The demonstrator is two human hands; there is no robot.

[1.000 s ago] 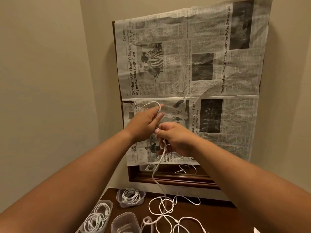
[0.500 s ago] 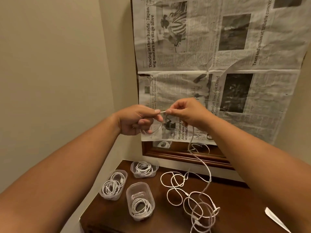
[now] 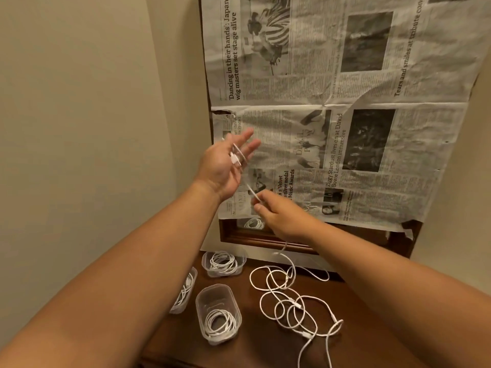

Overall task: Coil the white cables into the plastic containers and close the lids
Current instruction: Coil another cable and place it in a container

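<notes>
Dark wood surface (image 3: pixel 265 349) in a corner, newspaper (image 3: pixel 345 107) taped over the framed panel behind it. Three clear plastic containers (image 3: pixel 218 313) sit at the left of the surface, each with a coiled white cable inside, none with a lid on; no lids visible anywhere.

Change from half a second ago: both hands were pinching the cable end together at chest height. Now the left hand (image 3: pixel 225 166) has spread wide, palm toward the camera, with the cable's plug end lying across its fingers, not gripped. The right hand (image 3: pixel 276 213) has dropped below it, pinched on the white cable (image 3: pixel 252 193) just past the palm, drawing it taut.

The remainder of that cable hangs from the right hand down to a loose tangle (image 3: pixel 295 301) on the surface, right of the containers.

Read: the first wrap around the left hand is starting. Fourth cable, apparently, and no empty container in view for it. Risk: plug slips off the open fingers before the first loop locks it.
</notes>
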